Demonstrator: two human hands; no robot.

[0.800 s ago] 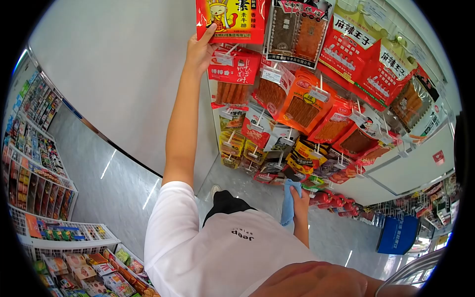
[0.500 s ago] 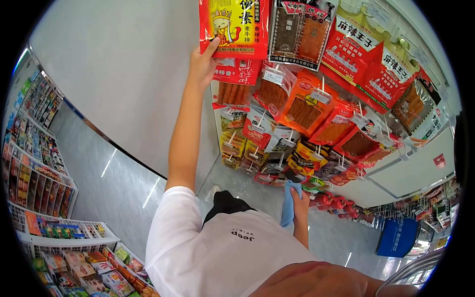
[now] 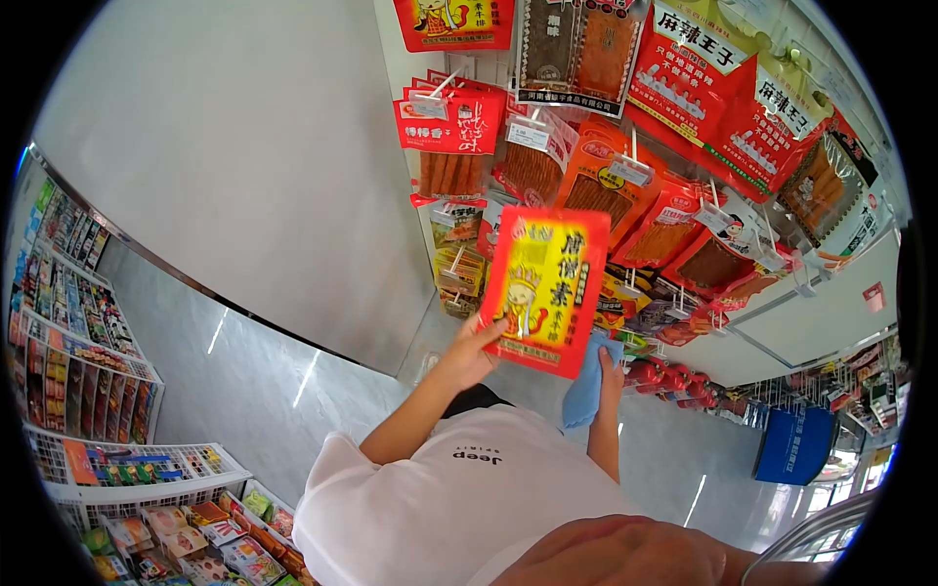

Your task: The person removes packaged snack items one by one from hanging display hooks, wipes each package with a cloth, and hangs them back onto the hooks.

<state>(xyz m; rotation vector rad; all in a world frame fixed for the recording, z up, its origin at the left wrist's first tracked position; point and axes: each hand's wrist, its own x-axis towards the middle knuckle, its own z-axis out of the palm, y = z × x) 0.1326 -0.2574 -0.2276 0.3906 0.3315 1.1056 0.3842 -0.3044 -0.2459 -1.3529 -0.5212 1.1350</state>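
In front of my chest, my left hand (image 3: 471, 356) grips a red and yellow snack packet (image 3: 549, 293) by its lower left corner, the thumb lying on its front. A cartoon figure and dark characters are printed on the packet. My right hand (image 3: 608, 376), lower and to the right, holds a folded light blue cloth (image 3: 583, 391) beside the packet's lower right edge. Another packet of the same design (image 3: 454, 24) hangs at the top of the rack. Below it hang red packets of brown sticks (image 3: 451, 137).
Hanging snack packets (image 3: 684, 68) fill the rack ahead, with price-tag hooks (image 3: 630, 171) sticking out. A pale flat panel (image 3: 234, 176) stands to the left. Stocked shelves (image 3: 78, 376) and a wire basket display (image 3: 137, 479) lie at far left. A blue bin-like stand (image 3: 793, 446) is at right.
My left hand has brought the red and yellow packet down from the top of the rack to chest height. The right hand has shifted slightly, still holding the cloth.
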